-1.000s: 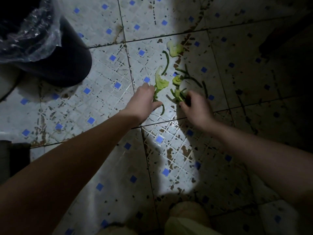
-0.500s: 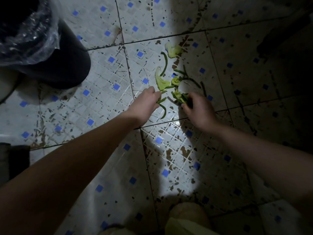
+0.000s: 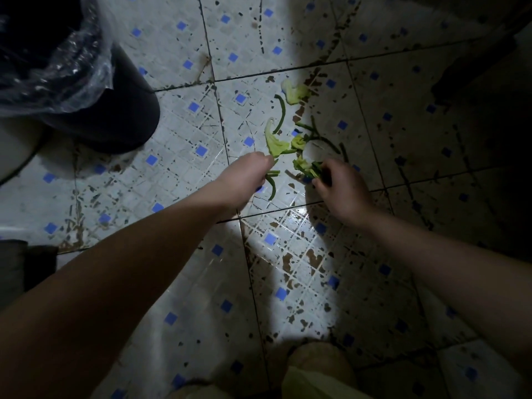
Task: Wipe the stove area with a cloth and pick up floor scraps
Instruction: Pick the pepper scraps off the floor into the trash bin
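The left hand [image 3: 244,177] is curled nearly closed, fingertips pinching green strips at the edge of a pale leaf piece [image 3: 275,145] on the floor. The right hand [image 3: 344,188] grips a small bunch of green scraps [image 3: 309,168]. More scraps [image 3: 295,92] lie just beyond on the stained tile floor [image 3: 184,174]. A dark bin [image 3: 115,110] with a plastic liner stands well to the left.

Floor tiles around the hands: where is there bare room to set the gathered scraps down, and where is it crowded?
Bare tile lies between the bin and the left hand, and below both forearms toward the knees. It is crowded above the left hand and the right hand, where green scraps are strewn. The dark right side cannot be judged.
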The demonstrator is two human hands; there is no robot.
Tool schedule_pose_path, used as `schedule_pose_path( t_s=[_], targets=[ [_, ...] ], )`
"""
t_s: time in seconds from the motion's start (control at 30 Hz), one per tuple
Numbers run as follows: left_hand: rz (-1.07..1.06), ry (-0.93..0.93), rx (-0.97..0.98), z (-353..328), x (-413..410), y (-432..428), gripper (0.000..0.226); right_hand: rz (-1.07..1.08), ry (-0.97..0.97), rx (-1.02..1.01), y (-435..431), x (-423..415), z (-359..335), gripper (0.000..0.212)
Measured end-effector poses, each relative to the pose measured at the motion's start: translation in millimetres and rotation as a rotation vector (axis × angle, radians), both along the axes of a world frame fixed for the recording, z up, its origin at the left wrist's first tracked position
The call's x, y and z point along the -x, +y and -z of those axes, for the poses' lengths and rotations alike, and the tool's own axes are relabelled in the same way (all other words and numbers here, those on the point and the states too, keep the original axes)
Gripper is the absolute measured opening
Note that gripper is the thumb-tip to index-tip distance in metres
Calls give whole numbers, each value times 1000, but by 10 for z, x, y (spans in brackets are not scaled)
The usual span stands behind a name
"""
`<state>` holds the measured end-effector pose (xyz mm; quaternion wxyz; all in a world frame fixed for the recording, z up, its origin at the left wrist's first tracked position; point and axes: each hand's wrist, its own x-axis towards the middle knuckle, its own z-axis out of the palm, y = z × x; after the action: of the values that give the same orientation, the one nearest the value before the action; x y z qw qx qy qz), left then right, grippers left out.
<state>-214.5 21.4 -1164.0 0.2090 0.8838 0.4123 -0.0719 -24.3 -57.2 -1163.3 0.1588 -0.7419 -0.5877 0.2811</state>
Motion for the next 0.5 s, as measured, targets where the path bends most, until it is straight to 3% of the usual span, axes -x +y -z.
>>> schedule_pose_path(
  t_s=[0.23, 0.5],
  targets=[
    [-64, 5, -34, -221, 156, 84, 6, 23, 21, -45, 26, 33, -93, 7],
    [-89, 10, -212, -683, 452, 101, 22, -51, -89, -125, 252, 185, -413, 11]
  ],
)
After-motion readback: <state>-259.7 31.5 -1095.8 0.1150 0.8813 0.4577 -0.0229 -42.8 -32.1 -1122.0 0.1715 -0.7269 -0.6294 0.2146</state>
